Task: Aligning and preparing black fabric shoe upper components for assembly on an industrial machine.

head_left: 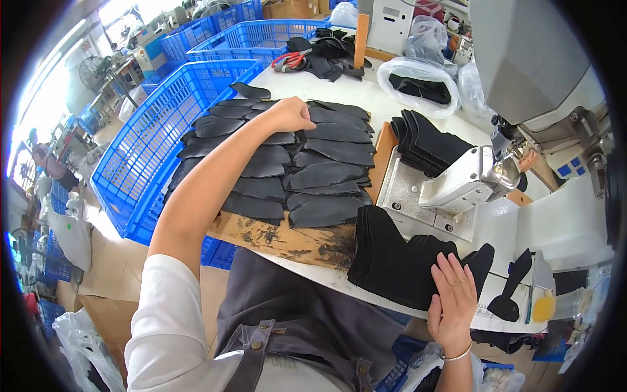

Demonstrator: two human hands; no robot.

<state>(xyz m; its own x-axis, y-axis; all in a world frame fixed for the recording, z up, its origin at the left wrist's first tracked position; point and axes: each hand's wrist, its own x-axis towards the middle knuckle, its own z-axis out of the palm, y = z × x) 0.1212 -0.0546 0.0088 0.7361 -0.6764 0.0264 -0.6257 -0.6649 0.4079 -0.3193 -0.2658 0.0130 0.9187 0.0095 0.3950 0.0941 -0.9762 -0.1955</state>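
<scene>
Your left hand (292,116) curls over the dark leaf-shaped pieces (330,153) while your right hand (454,287) lies open on a black stack (395,261)

Your left fingers bend inward near the far end of the two overlapping columns, and you cannot be seen clearly enough there to tell whether they grip a piece. The pieces lie on a brown, dark-stained board (284,238) on the white table (356,88). Your right fingers are straight and together, resting against the black stack at the table's near edge. Behind that stack stands a metal machine arm (450,186), with another pile of black pieces (431,140) just beside it. A blue basket (222,63) is left of the board
</scene>
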